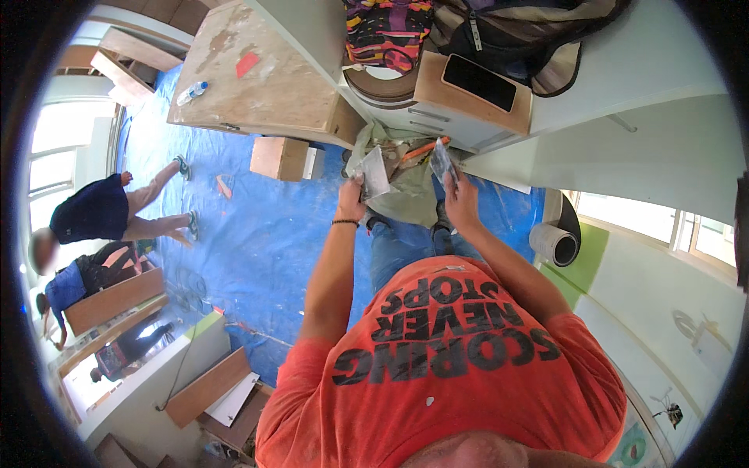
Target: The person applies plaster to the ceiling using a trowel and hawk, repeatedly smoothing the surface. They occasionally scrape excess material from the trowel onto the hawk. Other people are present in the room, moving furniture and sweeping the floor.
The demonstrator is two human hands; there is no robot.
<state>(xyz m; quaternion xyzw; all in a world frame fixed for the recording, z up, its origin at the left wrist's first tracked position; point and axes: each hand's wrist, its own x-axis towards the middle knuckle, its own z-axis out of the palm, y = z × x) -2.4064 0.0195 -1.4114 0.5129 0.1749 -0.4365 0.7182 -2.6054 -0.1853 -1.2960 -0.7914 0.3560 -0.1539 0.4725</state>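
Observation:
My left hand (pixel 353 200), with a dark bead bracelet at the wrist, is closed on the edge of a flat clear plastic packet (pixel 374 175); its whitish contents are too small to make out. In my right hand (pixel 462 196) is a second clear plastic packet (pixel 443 162), greyish and tilted upright. The two hands are apart, one on either side of an open pale green sack (pixel 407 196) standing on the floor before my feet. An orange-handled tool (pixel 421 150) and other items lie in the sack's mouth, partly hidden.
Blue sheeting (pixel 257 257) covers the floor. Ahead stand a wooden cabinet (pixel 289 74), a small box (pixel 278 158) and a drawer unit bearing a phone (pixel 478 83) and bags (pixel 499 39). A roll (pixel 552 243) is at right. People (pixel 94 204) are at left.

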